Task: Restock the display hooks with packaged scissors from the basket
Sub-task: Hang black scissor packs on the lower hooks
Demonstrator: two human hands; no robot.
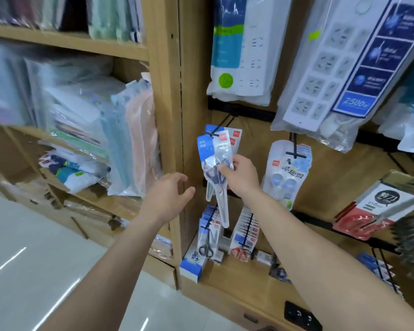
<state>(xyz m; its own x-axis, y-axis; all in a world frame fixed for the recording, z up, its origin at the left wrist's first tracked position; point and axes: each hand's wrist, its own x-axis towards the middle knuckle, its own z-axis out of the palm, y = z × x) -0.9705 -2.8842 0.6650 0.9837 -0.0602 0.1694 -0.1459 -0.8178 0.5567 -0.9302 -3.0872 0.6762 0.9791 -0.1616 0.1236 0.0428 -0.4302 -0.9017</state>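
A packet of scissors [214, 177] is pinched by the right hand [242, 174] at a black display hook [212, 134], its top overlapping packets already hung there. The left hand [169, 195] is held just beside it, fingers spread, gripping nothing. Shelf stock at left is blurred; no basket is seen.

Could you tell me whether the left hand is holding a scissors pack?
No, the left hand is open and empty beside the scissors pack.
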